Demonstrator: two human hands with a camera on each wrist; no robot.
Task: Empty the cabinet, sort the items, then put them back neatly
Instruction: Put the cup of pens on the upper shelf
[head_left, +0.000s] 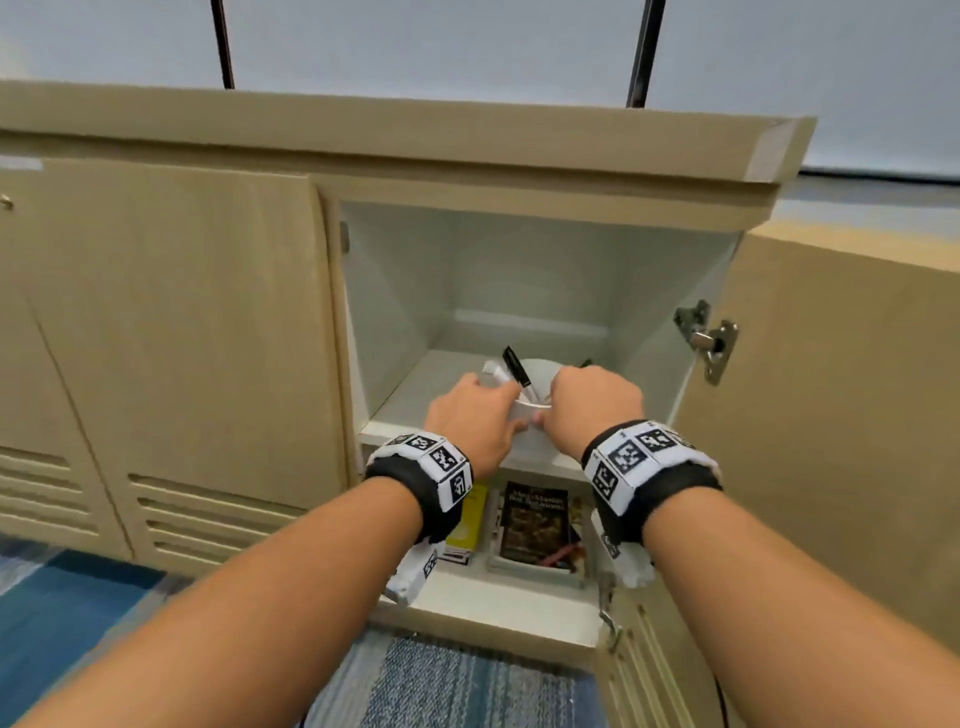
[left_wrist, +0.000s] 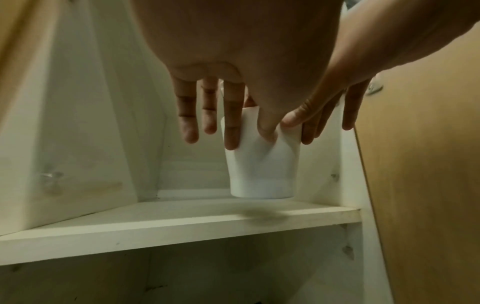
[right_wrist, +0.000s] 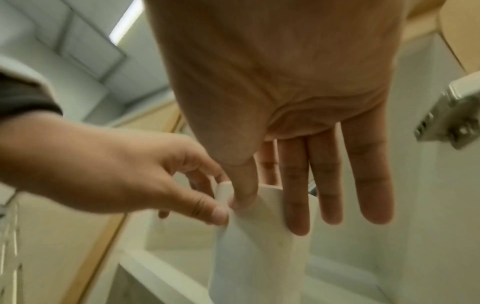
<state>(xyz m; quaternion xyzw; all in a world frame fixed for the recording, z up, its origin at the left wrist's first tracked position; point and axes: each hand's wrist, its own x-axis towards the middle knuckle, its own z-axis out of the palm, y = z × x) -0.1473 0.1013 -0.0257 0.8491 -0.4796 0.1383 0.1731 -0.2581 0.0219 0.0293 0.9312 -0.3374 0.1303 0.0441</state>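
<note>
While we reach into the open cabinet (head_left: 519, 156), both hands meet on a white cup (left_wrist: 262, 164) that hangs just above the front of the upper shelf (left_wrist: 182, 224), casting a shadow on it. Our left hand (head_left: 475, 421) takes the cup's near left side: the thumb presses a dent into the wall, and one of the fingers (left_wrist: 232, 121) lies down the outside, so the rim is pinched between them. The other two fingers we can see are straight and apart from the cup. Our right hand (head_left: 592, 405) pinches the right side of the rim the same way, thumb on the near wall beside the left thumb, long fingers (right_wrist: 296, 195) down the far side. The cup's wall is creased under both thumbs. A black pen (head_left: 517, 366) and something pale stand tilted in the cup, above our knuckles. On the lower shelf lie a dark book (head_left: 535, 519) and, to its left, a yellow book (head_left: 467, 519). The cabinet door (head_left: 831, 415) stands open on our right, its metal hinge (head_left: 709, 338) exposed.
</note>
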